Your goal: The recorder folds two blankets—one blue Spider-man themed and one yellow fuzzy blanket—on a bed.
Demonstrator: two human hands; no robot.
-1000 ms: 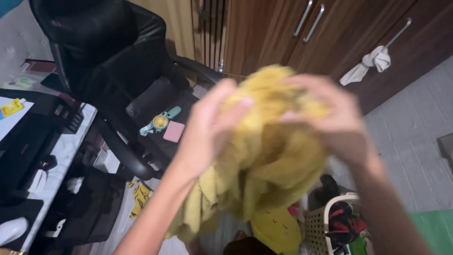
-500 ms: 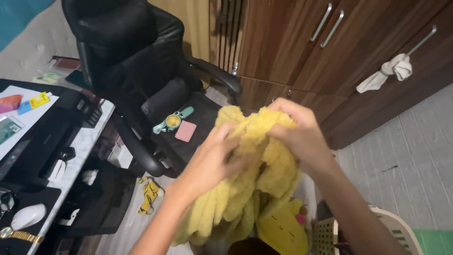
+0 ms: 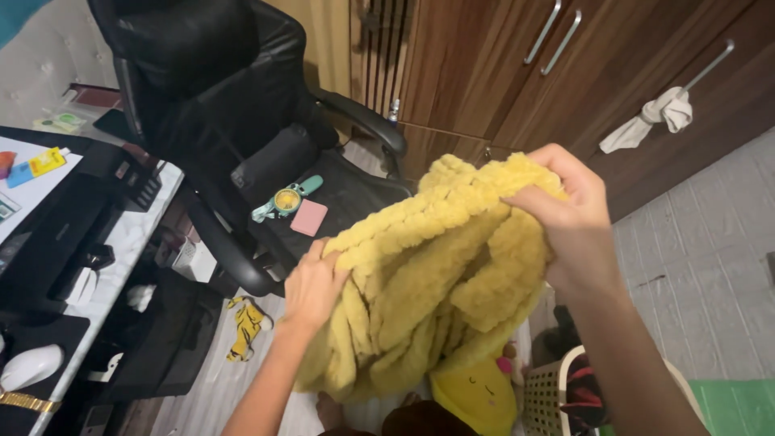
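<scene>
**Yellow blanket held up by both hands over the chair and basket**

Yellow blanket [image 3: 440, 274], thick and ribbed in plush rows, occupies the centre of my head view. I have only this one view to report from. The blanket hangs in mid-air, clear of the floor, with its top edge stretched on a slant between the two hands and the rest drooping in loose folds.

Left hand [image 3: 312, 284]: the fingers are curled closed over the lower end of the top edge, pinching the plush fabric. The fingertips are buried in the pile, so I cannot tell how deep the grasp goes.

Right hand [image 3: 575, 226]: positioned higher, at the upper end of the edge. The fingers [image 3: 539, 211] are folded shut across the fabric, thumb side toward the blanket, clamping a bunched fold.

Surroundings, same view:
- Black office chair [image 3: 234, 121] stands behind and left of the blanket. On its seat lie a small teal handheld fan [image 3: 286, 199] and a pink square pad [image 3: 308, 218], just beside each other.
- White desk [image 3: 121, 242] at far left carries dark equipment; a white mouse [image 3: 31, 365] sits near its lower end.
- Brown wooden cabinets [image 3: 500, 73] run along the back; a white cloth [image 3: 652, 117] hangs from one handle.
- Below the blanket, a yellow plush toy [image 3: 475, 391] rests next to a cream laundry basket [image 3: 542, 396] holding dark and red clothing.
- A small yellow striped toy [image 3: 242, 324] lies on the floor near the chair base.
</scene>
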